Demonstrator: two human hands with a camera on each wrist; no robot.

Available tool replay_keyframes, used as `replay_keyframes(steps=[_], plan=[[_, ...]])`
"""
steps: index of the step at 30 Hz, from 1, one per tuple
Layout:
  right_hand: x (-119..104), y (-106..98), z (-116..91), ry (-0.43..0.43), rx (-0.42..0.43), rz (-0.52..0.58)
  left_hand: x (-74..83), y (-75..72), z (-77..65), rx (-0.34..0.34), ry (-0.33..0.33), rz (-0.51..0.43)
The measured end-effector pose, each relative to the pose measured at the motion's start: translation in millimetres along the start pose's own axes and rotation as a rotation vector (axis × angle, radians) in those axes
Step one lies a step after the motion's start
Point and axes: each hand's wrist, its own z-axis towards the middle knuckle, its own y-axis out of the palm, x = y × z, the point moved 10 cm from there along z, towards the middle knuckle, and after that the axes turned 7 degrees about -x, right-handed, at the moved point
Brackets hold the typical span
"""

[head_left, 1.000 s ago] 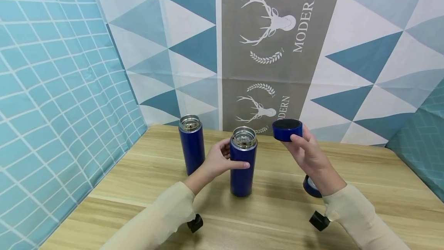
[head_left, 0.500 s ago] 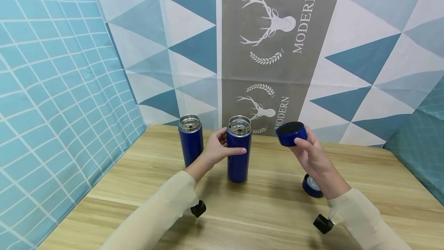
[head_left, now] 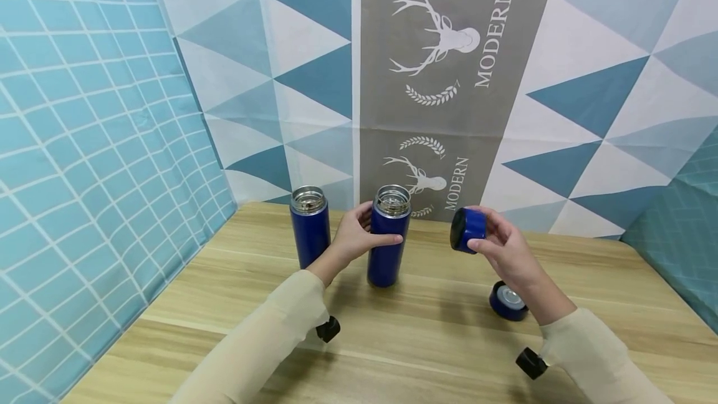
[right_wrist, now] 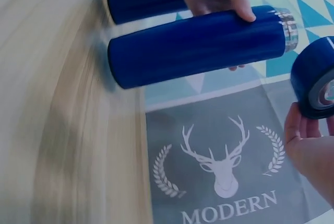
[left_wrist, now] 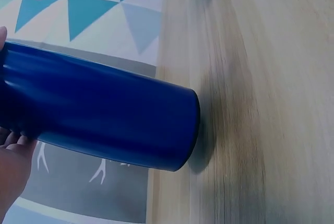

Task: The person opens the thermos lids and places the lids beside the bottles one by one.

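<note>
My left hand (head_left: 354, 239) grips a blue vacuum flask (head_left: 387, 257) near its top, thumb across the front. The flask stands upright, lidless, its steel threaded neck showing; its base is close over the table in the left wrist view. To the right, my right hand (head_left: 509, 254) holds a blue flask lid (head_left: 474, 230) between thumb and fingers, above the table and apart from the flask. The lid is tilted on its side, dark face toward the left; its ringed underside shows in the right wrist view. Just left of my left hand stands a second lidless blue flask (head_left: 310, 229).
Another blue lid (head_left: 508, 312) lies underside up on the wood-grain table (head_left: 426, 348), below my right hand. A patterned cloth (head_left: 314, 80) hangs behind the table, and a blue tiled sheet (head_left: 101, 142) at the left. Black wrist cameras (head_left: 531, 363) hang under both sleeves.
My left hand has shifted the gripped flask away from me, toward the back of the table. My right hand has moved slightly right and down and turned the lid from level onto its side.
</note>
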Motion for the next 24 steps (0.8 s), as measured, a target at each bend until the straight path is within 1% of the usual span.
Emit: replay_keyframes(steps=[1, 3, 5, 6, 8, 9, 10, 12, 14, 16, 18, 22, 24], plan=[[0, 0, 0, 0.021, -0.001, -0.055, 0.5, 0.7, 0.6, -0.002, 0.002, -0.003], [2, -1, 0, 0.069, 0.000, -0.212, 0.8, 1.6, 1.7, -0.003, 0.006, -0.008], [3, -2, 1, 0.107, -0.003, -0.400, 0.9, 1.8, 2.8, -0.002, 0.008, -0.012], [3, -2, 1, 0.113, -0.006, -0.497, 0.8, 1.8, 3.3, -0.001, 0.007, -0.013], [2, -1, 3, 0.097, -0.013, -0.695, 0.8, 1.7, 4.3, 0.000, 0.010, -0.013], [0, 0, 3, 0.072, -0.018, -0.777, 1.0, 1.6, 4.6, 0.001, 0.013, -0.011], [-1, 1, 4, 0.048, -0.019, -0.853, 1.1, 1.5, 4.8, 0.002, 0.015, -0.010], [-3, 4, 3, -0.006, -0.023, -0.965, 0.7, 1.3, 5.4, 0.004, 0.015, -0.008], [-4, 7, 2, -0.047, -0.031, -1.037, 0.2, 1.1, 5.8, 0.006, 0.015, -0.008], [-2, 9, 1, -0.058, -0.046, -1.077, 0.0, 0.8, 6.7, 0.010, 0.020, -0.013], [1, 11, 1, -0.044, -0.075, -1.105, 0.4, -0.4, 7.5, 0.022, 0.031, -0.018], [10, 13, 0, 0.012, -0.142, -1.146, 0.3, -3.4, 8.1, 0.050, 0.044, -0.036], [13, 15, 0, 0.028, -0.173, -1.163, -0.6, -3.6, 8.0, 0.051, 0.047, -0.035]])
